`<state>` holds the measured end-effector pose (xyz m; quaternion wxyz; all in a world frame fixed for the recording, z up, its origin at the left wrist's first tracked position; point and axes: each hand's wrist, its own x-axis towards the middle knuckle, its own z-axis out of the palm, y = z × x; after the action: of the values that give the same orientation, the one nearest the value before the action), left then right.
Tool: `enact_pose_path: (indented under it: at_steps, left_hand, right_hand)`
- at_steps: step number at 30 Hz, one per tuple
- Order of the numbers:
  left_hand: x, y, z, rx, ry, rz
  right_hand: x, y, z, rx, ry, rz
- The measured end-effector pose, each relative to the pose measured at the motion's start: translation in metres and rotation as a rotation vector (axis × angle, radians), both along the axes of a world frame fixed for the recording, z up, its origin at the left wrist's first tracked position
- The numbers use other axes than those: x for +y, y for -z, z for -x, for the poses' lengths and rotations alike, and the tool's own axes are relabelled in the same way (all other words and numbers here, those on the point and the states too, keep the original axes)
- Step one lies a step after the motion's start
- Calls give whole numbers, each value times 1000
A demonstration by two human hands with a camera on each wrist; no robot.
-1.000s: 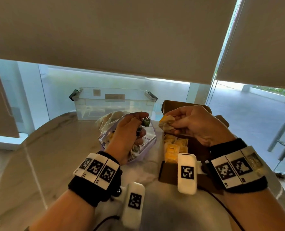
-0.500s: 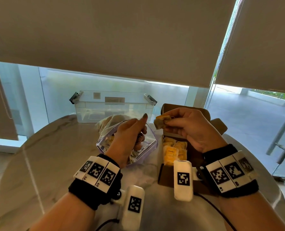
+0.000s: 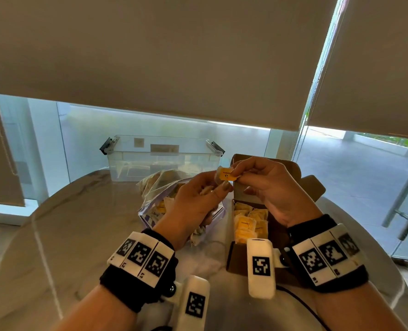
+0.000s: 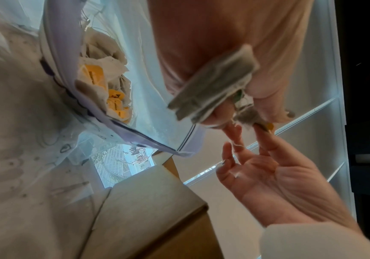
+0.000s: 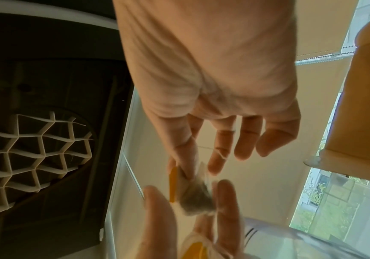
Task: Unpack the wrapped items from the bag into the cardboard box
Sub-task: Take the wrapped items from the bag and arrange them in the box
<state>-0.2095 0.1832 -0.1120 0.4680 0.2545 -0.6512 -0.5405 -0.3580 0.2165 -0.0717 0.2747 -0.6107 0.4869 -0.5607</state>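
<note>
surface [image 3: 79, 235]: round, marbled, carries bag [image 3: 155, 201], cardboard box [image 3: 236, 261], clear tub [image 3: 160, 158]
room: blinds [image 3: 174, 56] half down
hands: left hand [image 3: 195, 201] and right hand [image 3: 269, 185] fingers pinch one yellow packet [image 3: 226, 175]

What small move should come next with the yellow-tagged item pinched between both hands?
Probably release the left hand and let the right hand lower the wrapped item into the cardboard box: it is already out of the bag, above the open box.

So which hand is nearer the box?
Right. The right hand hovers over the box, pinching a tea bag; the left hand is beside it, over the bag.
</note>
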Motion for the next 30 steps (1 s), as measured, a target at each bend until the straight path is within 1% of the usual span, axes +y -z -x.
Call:
enact_pose_path:
  at_steps: [3,6,9,13,16,18,21,24,27,30]
  left_hand:
    - [-5,3,1,15,-46,31]
    - [-4,3,1,27,-67,0]
    - [-3,2,2,33,-81,-23]
    - [-3,1,0,18,-86,-21]
    - [-4,4,0,-2,-82,-4]
    - [-5,4,0,-46,-75,29]
    - [-5,6,1,-124,-57,84]
    - [-5,7,2,-191,-9,76]
    - [-9,10,1,-247,-46,85]
    - [-14,15,1,-379,-50,94]
  right_hand:
    - [-1,0,-1,67,44,25]
    - [0,0,-3,112,57,25]
    - [-2,-1,0,83,52,-21]
    - [-2,-4,0,-34,63,-122]
    - [-2,-2,-3,24,67,-113]
    - [-3,-1,-5,70,53,-105]
    - [-2,-3,-3,122,36,-148]
    - [1,-8,2,166,69,-205]
    - [8,-16,9,226,112,-259]
    - [17,-26,22,287,127,-350]
